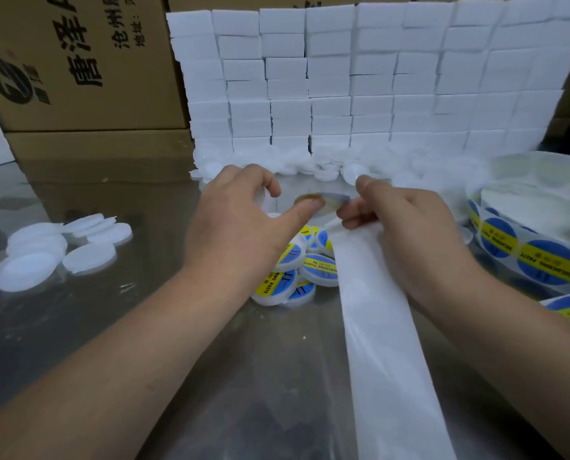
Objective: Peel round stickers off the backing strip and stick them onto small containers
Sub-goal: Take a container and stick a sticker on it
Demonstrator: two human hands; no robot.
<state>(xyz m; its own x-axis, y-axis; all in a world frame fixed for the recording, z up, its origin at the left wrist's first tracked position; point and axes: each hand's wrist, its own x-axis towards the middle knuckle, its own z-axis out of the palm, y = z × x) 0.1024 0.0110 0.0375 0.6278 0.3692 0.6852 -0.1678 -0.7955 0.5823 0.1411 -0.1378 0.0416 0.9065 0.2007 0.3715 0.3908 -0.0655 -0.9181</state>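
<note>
1. Shiny worktop (78, 327), with white blocks (343, 78) walling its far edge.
2. Peeling step, mid-worktop: my right hand (403, 234) pinches the backing strip (383, 343). My left hand (244, 227) curls round, I think, a white container (268, 199), thumb on the round sticker (330, 198).
3. Next I must pull it free and press it flat.

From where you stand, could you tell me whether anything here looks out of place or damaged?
Nothing looks damaged. The labelled containers lie in a loose, tilted heap, the spent backing strip trails toward the near edge, and the white block wall has uneven columns with a dark gap low down.
</note>
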